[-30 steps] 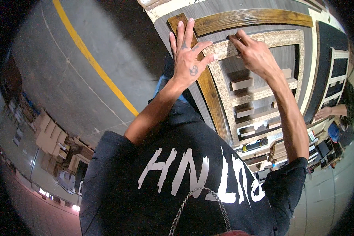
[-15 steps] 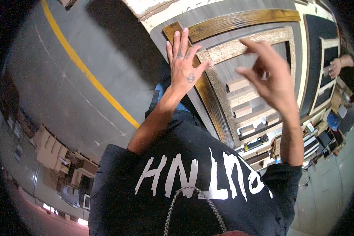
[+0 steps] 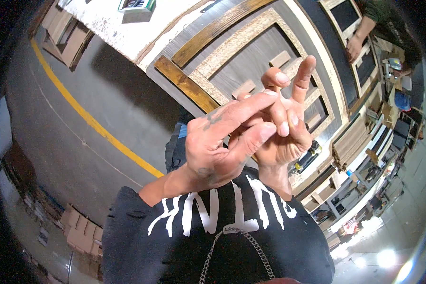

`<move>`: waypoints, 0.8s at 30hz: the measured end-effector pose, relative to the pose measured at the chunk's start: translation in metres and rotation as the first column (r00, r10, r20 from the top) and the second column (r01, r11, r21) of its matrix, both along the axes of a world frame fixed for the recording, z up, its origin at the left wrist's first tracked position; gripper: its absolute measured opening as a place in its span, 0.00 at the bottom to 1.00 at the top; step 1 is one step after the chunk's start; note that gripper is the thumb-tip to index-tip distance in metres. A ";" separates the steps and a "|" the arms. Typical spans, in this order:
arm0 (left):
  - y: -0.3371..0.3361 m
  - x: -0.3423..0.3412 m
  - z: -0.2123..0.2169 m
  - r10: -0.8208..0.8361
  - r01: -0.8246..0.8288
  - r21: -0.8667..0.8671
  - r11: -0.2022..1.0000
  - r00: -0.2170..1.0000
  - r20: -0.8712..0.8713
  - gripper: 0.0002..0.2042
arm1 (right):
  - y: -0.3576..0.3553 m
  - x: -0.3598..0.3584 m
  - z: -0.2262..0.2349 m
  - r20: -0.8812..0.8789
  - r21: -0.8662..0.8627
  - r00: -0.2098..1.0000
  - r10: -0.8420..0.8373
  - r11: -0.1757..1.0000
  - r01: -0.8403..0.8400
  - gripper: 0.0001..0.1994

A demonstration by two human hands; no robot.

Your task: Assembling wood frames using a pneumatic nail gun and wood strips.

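My left hand and my right hand meet in front of my chest, above the near edge of the work. The left thumb and forefinger are closed against the curled fingers of the right hand; anything small between them is hidden. My right hand is palm up, one finger raised, its thumb pressed to a bent finger. Behind them lies a rectangular chipboard frame with crossbars, on a grey wood-grain panel. Two brown-stained wood strips, a long one and another, lie along its outside. Small pale blocks sit inside the frame.
To the right, a co-worker's hand rests on another pale frame over a dark panel. A green-edged object lies on the white surface at the far left. Stacked wood strips and tools crowd the right side. A yellow floor line runs left.
My left hand has lifted off the brown strip and come to my right hand, which moved nearer and turned palm up. The view has shifted, showing more of the co-worker's arm.
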State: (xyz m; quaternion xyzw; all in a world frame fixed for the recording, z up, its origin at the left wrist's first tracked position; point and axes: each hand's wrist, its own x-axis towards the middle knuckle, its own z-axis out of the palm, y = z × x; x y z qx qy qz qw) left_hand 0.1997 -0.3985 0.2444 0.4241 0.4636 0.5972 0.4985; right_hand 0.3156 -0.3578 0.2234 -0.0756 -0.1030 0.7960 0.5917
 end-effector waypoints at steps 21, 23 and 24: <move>-0.030 0.007 0.071 -0.158 0.196 -0.046 0.980 0.893 0.422 0.11 | -0.045 0.011 0.067 -0.148 0.046 0.984 0.095 0.995 -0.089 0.42; -0.030 0.004 0.076 -0.168 0.203 -0.044 0.978 0.897 0.410 0.10 | -0.045 0.009 0.069 -0.158 0.047 0.984 0.084 0.996 -0.077 0.42; -0.031 0.003 0.078 -0.177 0.212 -0.045 0.976 0.900 0.397 0.10 | -0.046 0.009 0.069 -0.170 0.058 0.982 0.085 0.995 -0.076 0.42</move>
